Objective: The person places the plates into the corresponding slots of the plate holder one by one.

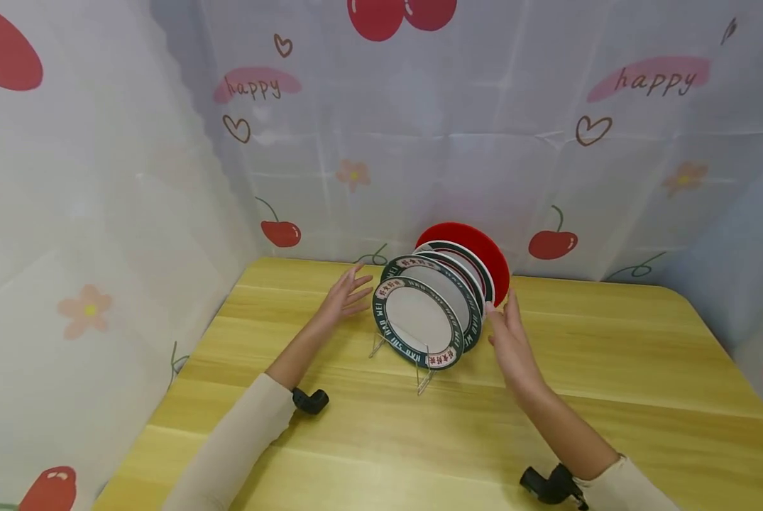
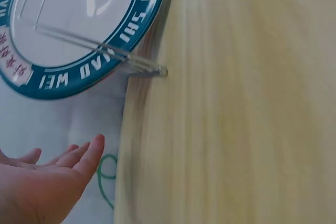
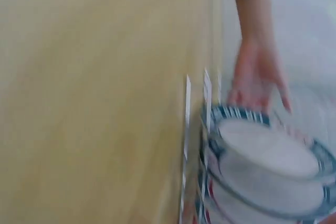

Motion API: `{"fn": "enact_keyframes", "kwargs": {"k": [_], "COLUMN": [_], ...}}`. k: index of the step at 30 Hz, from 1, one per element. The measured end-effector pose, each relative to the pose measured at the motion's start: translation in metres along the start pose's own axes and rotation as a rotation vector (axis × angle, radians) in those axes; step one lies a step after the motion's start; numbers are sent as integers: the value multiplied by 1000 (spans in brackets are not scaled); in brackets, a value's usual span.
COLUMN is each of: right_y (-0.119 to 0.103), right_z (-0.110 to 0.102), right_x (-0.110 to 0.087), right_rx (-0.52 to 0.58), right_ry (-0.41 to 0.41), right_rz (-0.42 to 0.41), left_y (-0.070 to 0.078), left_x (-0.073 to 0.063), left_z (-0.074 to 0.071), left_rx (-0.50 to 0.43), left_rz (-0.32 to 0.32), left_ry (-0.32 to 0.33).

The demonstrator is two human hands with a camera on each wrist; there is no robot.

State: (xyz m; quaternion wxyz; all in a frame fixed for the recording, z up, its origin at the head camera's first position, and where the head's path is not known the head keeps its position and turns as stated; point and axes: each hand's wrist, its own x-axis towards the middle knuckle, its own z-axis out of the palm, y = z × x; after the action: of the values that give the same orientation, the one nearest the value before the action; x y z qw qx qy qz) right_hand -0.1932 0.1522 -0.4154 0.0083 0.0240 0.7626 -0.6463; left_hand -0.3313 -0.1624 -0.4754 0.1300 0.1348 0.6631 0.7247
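Observation:
Several round plates stand on edge, one behind another, in a thin clear rack [image 2: 121,56] on the table. The front plate [image 1: 417,323] has a white middle and a dark green rim with white lettering and red characters. Behind it are similar plates, and a plain red plate [image 1: 483,248] is at the back. My left hand [image 1: 345,294] is just left of the plates, fingers spread and apart from them. My right hand [image 1: 514,348] is at their right side, fingers extended; whether its thumb touches a rim I cannot tell. The right wrist view is blurred.
The plates stand towards the back of a light wooden table [image 1: 585,440]. Behind and to the sides hang pale sheets [image 1: 458,163] printed with cherries, hearts and flowers. A black camera mount [image 1: 309,402] sits at the left wrist, another mount [image 1: 550,484] at the right.

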Motion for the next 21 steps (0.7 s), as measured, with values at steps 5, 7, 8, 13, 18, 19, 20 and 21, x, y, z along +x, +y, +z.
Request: {"fn": "enact_keyframes", "kwargs": {"k": [5,7,8,13,18,19,20,21], "right_y": [8,10,11,12,15,16,16,17], "right_z": [31,37,38,40,37,36,35,34], "right_x": [-14,-15,-15,-13,-14,-14,-14,-14], "right_rx": [-26,-30,-28,28,94,101,102,102], "right_ry": [-15,-9,-6,-19,-37,-37,-35,-34], "right_rz": [-8,-20,-24,-39,-17,-17,-18,-22], "left_y": [2,0,-1,-7,-9,-10,-10,-10], "left_x": [17,20,21,19,12,11,9,8], "left_z": [22,30,33,43,47,49,50,52], "left_rx": [-102,-141,-156,-247,-276,-272,-274,-280], "left_rz": [-71,-92,-102,-115,-105,-102,-99,-91], "left_ry": [-115,-190,-218,-207,-141,-133,-126,-119]}}
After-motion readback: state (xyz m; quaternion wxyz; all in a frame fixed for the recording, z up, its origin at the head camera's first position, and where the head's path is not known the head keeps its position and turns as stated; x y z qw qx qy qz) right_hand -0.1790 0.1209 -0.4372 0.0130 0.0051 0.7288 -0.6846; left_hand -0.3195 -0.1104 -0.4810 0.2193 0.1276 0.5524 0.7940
